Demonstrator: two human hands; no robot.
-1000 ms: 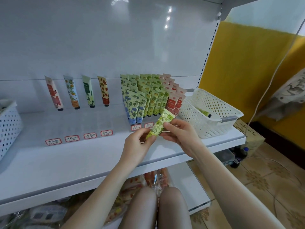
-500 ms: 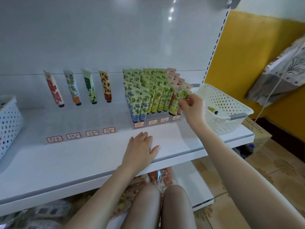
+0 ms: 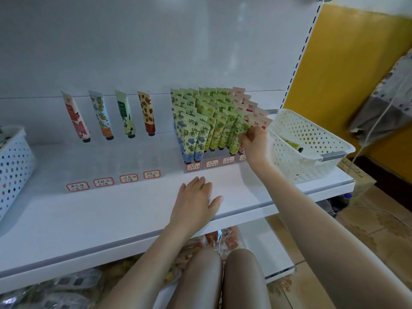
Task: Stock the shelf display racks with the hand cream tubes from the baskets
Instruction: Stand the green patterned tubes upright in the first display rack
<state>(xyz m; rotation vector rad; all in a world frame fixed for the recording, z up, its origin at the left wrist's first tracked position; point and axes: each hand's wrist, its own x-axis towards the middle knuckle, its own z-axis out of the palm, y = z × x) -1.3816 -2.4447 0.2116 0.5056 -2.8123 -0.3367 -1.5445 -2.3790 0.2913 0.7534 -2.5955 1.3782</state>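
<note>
Right hand (image 3: 254, 141) on a green tube (image 3: 236, 136) at the display rack (image 3: 219, 163).
The left hand (image 3: 196, 199) lies flat, fingers straight, on the white shelf (image 3: 111, 210). Farther back, the right hand pinches the green tube in the rack's front row. Beyond, one tube (image 3: 292, 145) lies in the white basket (image 3: 296, 168).

White shelf (image 3: 111, 219) spreads out below the grip, glossy white back panel (image 3: 156, 41) above it catching soft glare. Right of the grip, yellow wall (image 3: 345, 63), and lower down, patterned tan floor tiles (image 3: 383, 233).
</note>
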